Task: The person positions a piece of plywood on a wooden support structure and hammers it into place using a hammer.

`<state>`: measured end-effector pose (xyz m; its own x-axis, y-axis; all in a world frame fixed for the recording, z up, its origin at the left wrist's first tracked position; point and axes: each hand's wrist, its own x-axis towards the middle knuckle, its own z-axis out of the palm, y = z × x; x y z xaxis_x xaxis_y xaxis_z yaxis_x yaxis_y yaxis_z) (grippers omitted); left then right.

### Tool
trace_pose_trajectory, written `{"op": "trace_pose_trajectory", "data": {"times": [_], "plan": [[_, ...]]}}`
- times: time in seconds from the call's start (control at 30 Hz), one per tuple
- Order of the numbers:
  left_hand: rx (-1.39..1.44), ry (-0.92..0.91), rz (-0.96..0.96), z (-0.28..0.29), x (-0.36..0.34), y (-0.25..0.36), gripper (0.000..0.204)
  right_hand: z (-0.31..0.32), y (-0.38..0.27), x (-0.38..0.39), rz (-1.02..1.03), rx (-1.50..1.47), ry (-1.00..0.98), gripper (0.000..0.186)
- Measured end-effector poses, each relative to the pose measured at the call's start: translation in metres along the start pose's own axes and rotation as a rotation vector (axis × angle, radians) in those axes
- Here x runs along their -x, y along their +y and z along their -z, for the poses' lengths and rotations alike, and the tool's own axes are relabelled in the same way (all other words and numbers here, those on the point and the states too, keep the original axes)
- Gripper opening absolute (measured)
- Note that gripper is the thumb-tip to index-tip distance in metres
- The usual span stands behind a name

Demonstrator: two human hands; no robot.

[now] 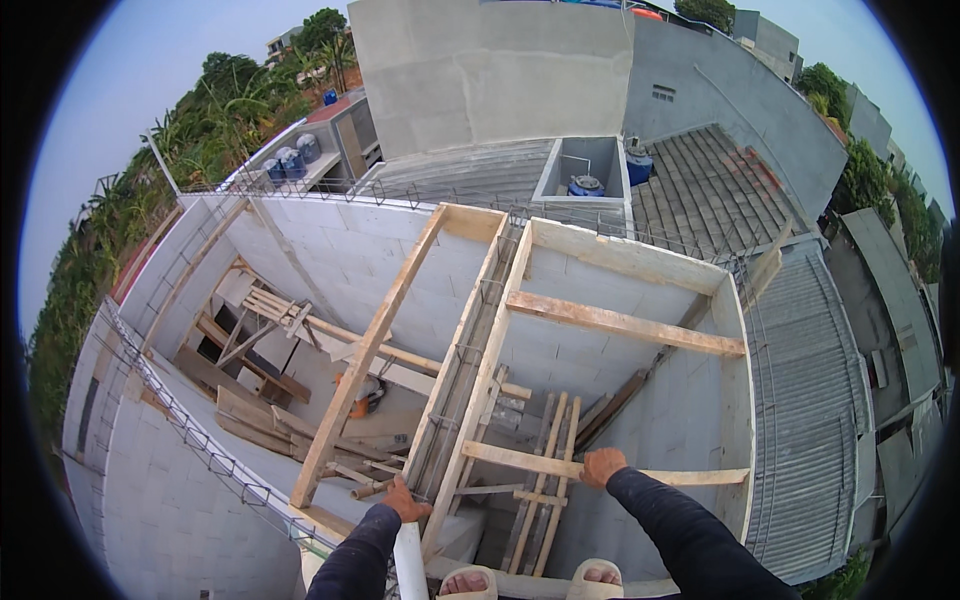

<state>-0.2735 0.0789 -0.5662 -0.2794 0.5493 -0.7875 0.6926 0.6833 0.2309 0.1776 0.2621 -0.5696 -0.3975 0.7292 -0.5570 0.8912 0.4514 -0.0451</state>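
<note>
My right hand [603,466] is closed over a wooden crosspiece [525,459] that spans the right-hand timber frame. At the near end of the narrow middle channel, my left hand [407,498] grips the edge of a long formwork board [455,352]; some of its fingers are hidden. A white pipe [409,560] stands just below that hand, and I cannot tell whether they touch. Steel reinforcing bars [466,352] run inside the channel between the boards. Farther off, a second crosspiece [625,322] spans the same frame.
My sandalled feet [468,583] stand on the near wall top, high above the rooms. Below lie loose planks [262,415] and an orange tool [367,397]. Rebar [225,460] lines the left wall. A corrugated roof [803,400] adjoins on the right; a grey wall [490,75] rises beyond.
</note>
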Motion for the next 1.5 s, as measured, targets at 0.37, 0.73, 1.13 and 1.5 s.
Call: {"op": "trace_pose_trajectory", "data": {"times": [0.37,0.73,1.13,1.5], "plan": [[0.022,0.033,-0.043,-0.006,-0.005,-0.005,0.13,-0.007,0.011,-0.009,0.011,0.024,0.016,0.036],[-0.014,0.083,-0.049,-0.012,-0.012,-0.013,0.131,-0.015,0.027,-0.013,-0.022,-0.055,0.015,0.034],[-0.015,0.078,-0.053,-0.013,-0.014,-0.004,0.132,-0.021,0.04,-0.013,-0.09,-0.133,0.012,0.036],[0.014,0.07,-0.035,-0.01,-0.011,-0.007,0.131,-0.016,0.031,-0.012,-0.087,-0.119,0.03,0.039]]}}
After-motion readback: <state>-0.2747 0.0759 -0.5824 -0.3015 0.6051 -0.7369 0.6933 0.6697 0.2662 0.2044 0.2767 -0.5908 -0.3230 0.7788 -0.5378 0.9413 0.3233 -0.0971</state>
